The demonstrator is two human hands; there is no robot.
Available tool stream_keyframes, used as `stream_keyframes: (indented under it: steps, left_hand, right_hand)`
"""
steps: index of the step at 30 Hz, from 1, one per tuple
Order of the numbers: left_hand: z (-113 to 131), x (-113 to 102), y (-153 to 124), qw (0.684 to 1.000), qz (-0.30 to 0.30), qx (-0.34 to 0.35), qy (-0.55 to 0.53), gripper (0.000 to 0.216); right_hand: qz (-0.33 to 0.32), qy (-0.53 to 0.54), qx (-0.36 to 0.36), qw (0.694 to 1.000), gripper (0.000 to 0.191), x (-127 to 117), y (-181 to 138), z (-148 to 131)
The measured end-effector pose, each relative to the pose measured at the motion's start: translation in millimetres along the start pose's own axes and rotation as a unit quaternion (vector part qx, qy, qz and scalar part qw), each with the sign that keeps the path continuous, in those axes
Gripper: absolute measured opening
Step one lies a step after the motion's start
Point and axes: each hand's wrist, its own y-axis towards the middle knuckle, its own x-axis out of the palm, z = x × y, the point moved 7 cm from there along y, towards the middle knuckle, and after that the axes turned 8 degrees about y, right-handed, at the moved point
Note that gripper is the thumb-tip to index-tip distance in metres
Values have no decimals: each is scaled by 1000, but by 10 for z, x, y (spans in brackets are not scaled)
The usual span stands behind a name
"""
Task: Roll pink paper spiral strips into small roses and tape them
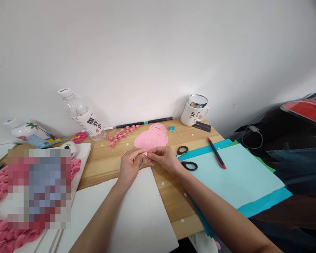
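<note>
Head view: both hands meet over the middle of the light wooden desk [105,165]. The left hand [130,163] and the right hand [163,158] pinch between their fingertips a small pink paper strip [145,153], which sits right in the gap where the two hands come together, held just above the desk top. The fingers of both hands are curled in tight around it.

Just beyond the hands, touching distance away, lies a stack of flat pink paper spiral discs [151,137]. Behind that runs a line of small rolled pink paper roses [121,134], and at the wall a long black pen [143,122] lies flat. A tiny teal rolled paper rose [171,128] sits alone beside the discs.

To the right of the right hand, black-handled scissors [185,158] rest on the edge of a pale mint paper sheet [234,174], which lies over a brighter teal sheet [265,202]. A red and black pen [216,153] lies across the mint sheet. A white mug with a shiny rim [194,110] stands near the wall.

To the left, a clear plastic water bottle [81,116] leans tilted, with pink-handled scissors [79,136] close by. A white foam board [137,218] lies under the forearms. Far left, more rolled pink roses [0,235] cluster on a white board.
</note>
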Motion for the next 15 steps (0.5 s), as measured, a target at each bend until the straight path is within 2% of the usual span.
stream_keyframes:
  steps: [5, 15]
  left_hand:
    - [7, 7, 1, 1000, 0, 5, 3, 16]
    - [24, -4, -7, 999, -1, 31, 20, 18]
  right_hand:
    - [3, -26, -1, 1000, 24, 26, -17, -16]
    - [-1, -9, 12, 1000, 23, 32, -17, 4]
